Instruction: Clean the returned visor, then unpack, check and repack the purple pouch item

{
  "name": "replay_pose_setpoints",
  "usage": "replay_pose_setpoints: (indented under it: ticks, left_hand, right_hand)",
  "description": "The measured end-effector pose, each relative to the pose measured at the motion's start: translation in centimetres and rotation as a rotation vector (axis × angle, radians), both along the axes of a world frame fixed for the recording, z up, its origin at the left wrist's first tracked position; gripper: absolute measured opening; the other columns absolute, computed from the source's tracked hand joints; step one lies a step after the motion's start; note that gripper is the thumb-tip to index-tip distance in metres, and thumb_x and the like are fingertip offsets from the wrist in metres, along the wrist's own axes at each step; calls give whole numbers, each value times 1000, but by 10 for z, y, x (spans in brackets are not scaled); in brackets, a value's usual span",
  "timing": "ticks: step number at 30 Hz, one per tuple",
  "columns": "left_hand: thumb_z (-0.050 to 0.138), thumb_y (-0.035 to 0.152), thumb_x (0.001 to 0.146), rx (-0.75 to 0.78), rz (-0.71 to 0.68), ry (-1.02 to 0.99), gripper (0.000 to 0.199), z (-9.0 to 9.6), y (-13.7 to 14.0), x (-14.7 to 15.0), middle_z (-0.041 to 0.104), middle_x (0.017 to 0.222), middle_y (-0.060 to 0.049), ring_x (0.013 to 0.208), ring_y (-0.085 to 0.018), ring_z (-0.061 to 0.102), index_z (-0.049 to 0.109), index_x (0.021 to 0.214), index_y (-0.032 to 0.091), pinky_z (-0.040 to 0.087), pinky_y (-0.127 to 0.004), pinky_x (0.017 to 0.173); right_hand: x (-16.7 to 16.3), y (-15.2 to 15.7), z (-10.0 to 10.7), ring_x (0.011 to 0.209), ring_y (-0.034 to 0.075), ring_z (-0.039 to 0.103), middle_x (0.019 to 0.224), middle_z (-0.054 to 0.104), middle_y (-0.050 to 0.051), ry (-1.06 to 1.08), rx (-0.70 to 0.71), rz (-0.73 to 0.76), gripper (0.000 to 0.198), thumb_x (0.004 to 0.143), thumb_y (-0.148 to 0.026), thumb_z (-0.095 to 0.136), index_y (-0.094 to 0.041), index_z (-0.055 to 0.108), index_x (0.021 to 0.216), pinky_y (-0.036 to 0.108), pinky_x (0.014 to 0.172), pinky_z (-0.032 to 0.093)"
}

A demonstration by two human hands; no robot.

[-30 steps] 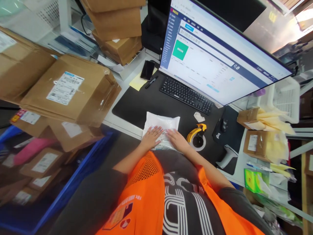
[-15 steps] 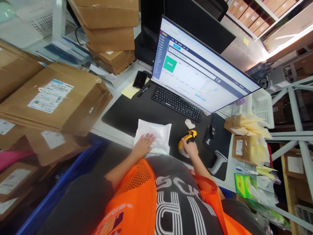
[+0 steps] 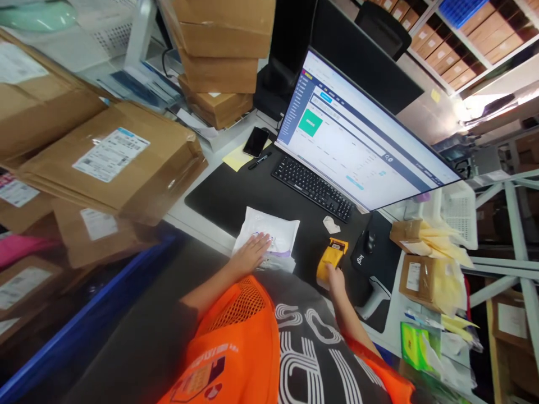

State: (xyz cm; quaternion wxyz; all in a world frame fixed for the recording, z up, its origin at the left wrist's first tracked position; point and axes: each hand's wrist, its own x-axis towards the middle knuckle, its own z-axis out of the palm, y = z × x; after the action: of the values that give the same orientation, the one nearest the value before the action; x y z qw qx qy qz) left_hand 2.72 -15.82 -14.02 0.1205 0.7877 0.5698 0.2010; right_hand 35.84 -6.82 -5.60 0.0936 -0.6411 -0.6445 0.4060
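A soft white packet with a purple edge lies on the black desk mat, close to my body. My left hand rests on its lower left part, fingers stretched out flat. Clear plastic shows along the packet's near edge. To the right, my right hand is wrapped round a yellow tape dispenser, held just over the mat. Its far end points away from me, and the tape roll is mostly hidden.
Beyond the mat's middle are a keyboard and a monitor. A crumpled white scrap, a mouse and a barcode scanner lie rightward. Cardboard boxes crowd the left; a phone lies behind.
The tape dispenser has turned in my right hand, showing its broad yellow side. The packet's top now looks smooth and white, where bubbled plastic showed before. The view has shifted slightly.
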Motion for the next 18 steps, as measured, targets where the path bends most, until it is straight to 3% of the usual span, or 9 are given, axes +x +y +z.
replay_pose_setpoints:
  ticks: [4, 9, 13, 18]
  left_hand:
    - [44, 39, 102, -22, -30, -36, 59, -9, -3, 0, 34, 162, -14, 154, -27, 20, 34, 155, 15, 21, -47, 125]
    - [51, 36, 99, -74, -68, -88, 59, -32, 0, -2, 42, 157, -14, 151, -26, 28, 38, 153, 16, 25, -46, 123]
    - [56, 32, 97, -117, -71, -149, 61, -42, 2, -1, 42, 157, -15, 151, -26, 29, 38, 153, 17, 24, -48, 123]
    - [64, 32, 93, -148, -84, -234, 65, -39, 3, -3, 42, 156, -15, 151, -27, 28, 41, 152, 18, 23, -47, 124]
  right_hand:
    - [22, -11, 36, 77, 22, 70, 89, 72, 9, 75, -41, -110, 50, 93, -60, 56, -13, 67, 104, 36, 69, 59]
    - [26, -12, 70, 76, 31, 71, 87, 74, 15, 201, -114, -128, 55, 77, -67, 59, -16, 68, 94, 41, 67, 61]
    - [3, 2, 74, 66, 29, 68, 73, 71, 11, 254, -245, 32, 49, 63, -66, 74, -20, 68, 78, 40, 62, 60]
    - [-60, 35, 63, 61, 24, 66, 66, 68, 5, 274, -483, 329, 50, 46, -51, 89, -17, 71, 79, 32, 52, 56]
